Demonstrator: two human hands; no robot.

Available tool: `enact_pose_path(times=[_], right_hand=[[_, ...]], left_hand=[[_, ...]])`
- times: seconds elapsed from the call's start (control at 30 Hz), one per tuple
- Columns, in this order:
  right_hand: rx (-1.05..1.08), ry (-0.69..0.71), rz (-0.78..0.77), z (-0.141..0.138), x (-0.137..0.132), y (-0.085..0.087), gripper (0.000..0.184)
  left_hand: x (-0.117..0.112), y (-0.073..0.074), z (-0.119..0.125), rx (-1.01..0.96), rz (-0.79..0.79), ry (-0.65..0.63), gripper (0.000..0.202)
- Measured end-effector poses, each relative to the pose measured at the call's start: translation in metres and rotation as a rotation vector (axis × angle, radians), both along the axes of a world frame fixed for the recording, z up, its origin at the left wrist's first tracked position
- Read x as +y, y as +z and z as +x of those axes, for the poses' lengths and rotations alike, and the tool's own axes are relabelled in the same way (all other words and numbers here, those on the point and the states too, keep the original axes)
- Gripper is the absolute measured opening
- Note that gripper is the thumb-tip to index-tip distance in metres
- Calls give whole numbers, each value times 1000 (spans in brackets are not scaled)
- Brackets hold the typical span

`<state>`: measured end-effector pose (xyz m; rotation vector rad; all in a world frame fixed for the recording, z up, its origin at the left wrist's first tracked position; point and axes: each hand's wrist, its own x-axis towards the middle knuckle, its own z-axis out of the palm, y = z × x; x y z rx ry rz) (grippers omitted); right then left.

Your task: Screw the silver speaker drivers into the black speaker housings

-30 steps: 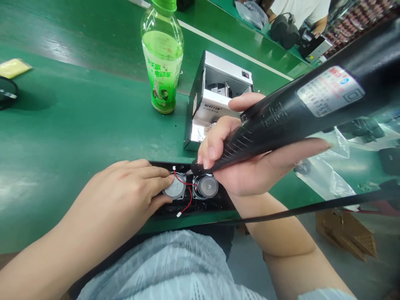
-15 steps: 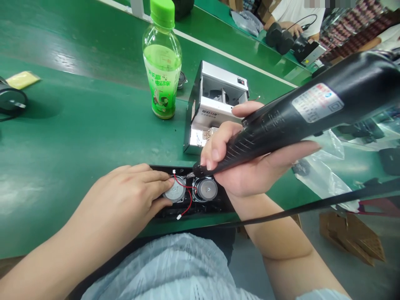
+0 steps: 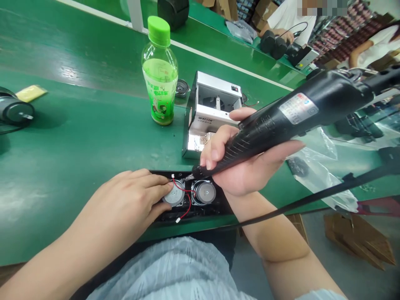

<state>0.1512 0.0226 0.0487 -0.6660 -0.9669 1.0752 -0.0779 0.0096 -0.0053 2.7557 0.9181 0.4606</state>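
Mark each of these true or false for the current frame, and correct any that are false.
1. The right hand grips a black electric screwdriver. True.
2. The left hand is holding a bottle. False: its fingers rest on a round speaker, and the bottle stands on the green workbench.
3. A second speaker sits beside that round speaker in a black housing. True.
4. The speaker wires are blue. False: they are red wires.
5. A person in a white shirt is at a farther bench. True.
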Motion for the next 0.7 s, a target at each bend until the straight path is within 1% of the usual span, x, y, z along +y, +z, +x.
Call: enact_pose_path(times=[0.13, 0.27, 0.33, 0.47, 0.57, 0.7], right_hand=[[-4, -44, -41, 3, -2, 7, 64], [18, -110, -95, 8, -9, 20, 58], [20, -154, -84, 11, -13, 26, 56], [50, -199, -22, 16, -23, 33, 54], [74, -174, -41, 19, -32, 36, 52], [115, -122, -44, 18, -42, 39, 53]], left_hand=[[0, 8, -1, -36, -42, 1, 40], [-2, 19, 7, -82, -38, 99, 31], [-4, 22, 15, -95, -30, 117, 27], [-7, 21, 29, -106, -62, 104, 21], [-9, 19, 34, -137, -82, 100, 18], [-13, 19, 35, -199, -106, 101, 20]])
